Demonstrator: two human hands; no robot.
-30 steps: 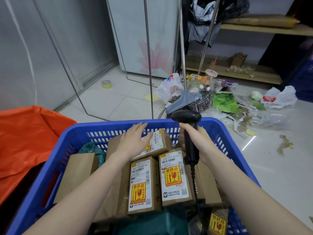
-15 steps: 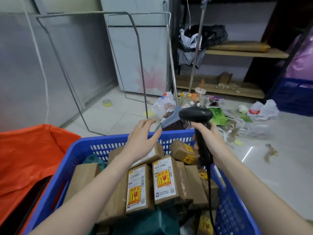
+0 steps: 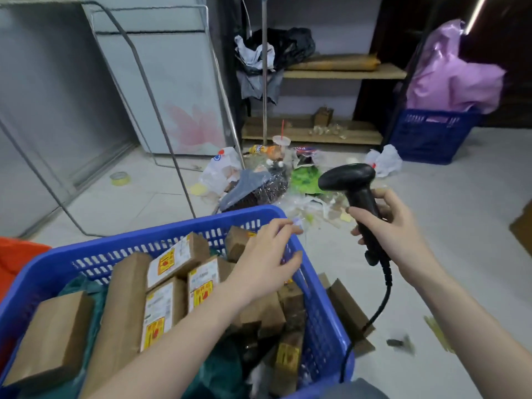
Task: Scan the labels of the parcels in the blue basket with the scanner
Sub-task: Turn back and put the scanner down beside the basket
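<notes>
Since a second ago my right hand [image 3: 394, 226] has swung the scanner [image 3: 355, 197] — clamped — out past the blue basket [image 3: 325, 321]; my left hand [image 3: 266, 263] hovers fingers apart, empty, over its parcels [image 3: 178, 256]. Between scans — next, aim back at a label.

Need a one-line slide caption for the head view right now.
Right hand grips black handheld scanner beside blue plastic basket; left hand hovers over its brown cardboard parcels.

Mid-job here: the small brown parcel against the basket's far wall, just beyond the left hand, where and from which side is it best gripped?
Probably from above, fingers across the two long side faces of the small brown parcel. It sits tilted against the blue basket wall, top edge exposed, neighbours crowding lower down. The left hand hovers beside it, open.
</notes>
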